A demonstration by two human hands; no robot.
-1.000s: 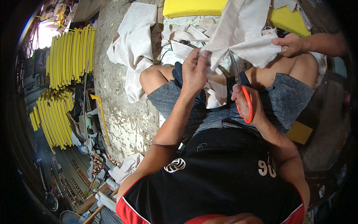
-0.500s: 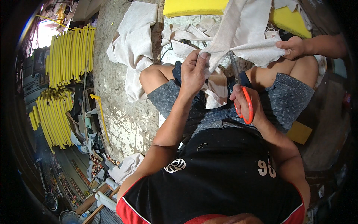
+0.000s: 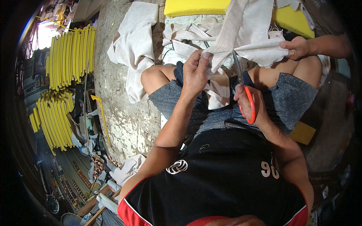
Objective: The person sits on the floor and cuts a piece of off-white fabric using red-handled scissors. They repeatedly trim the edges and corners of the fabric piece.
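My left hand (image 3: 196, 71) pinches the left side of a whitish cloth (image 3: 247, 28) between thumb and fingers, over my lap. Orange-handled scissors (image 3: 249, 105) are in my right hand (image 3: 254, 107), its fingers in and around the handle loops. Their blades point away from me and their tips meet the cloth at a slit to the right of my left hand. Another person's hand (image 3: 296, 48) pinches the right part of the cloth and keeps it stretched. A narrow piece of pale cloth (image 3: 218, 90) hangs below, between my legs.
Pale cloth (image 3: 135, 37) lies on the worn board (image 3: 124, 124) at the left. Cloth strips (image 3: 188, 32) are heaped beyond my left hand. Yellow foam pieces (image 3: 196, 7) lie at the far side. Stacks of yellow strips (image 3: 69, 56) and a yellow square tool (image 3: 102, 116) stand farther left.
The scissor blades look closer together than before, and my right hand's fingers have drawn in slightly. The left hand, the cloth and the other person's hand look almost unmoved.
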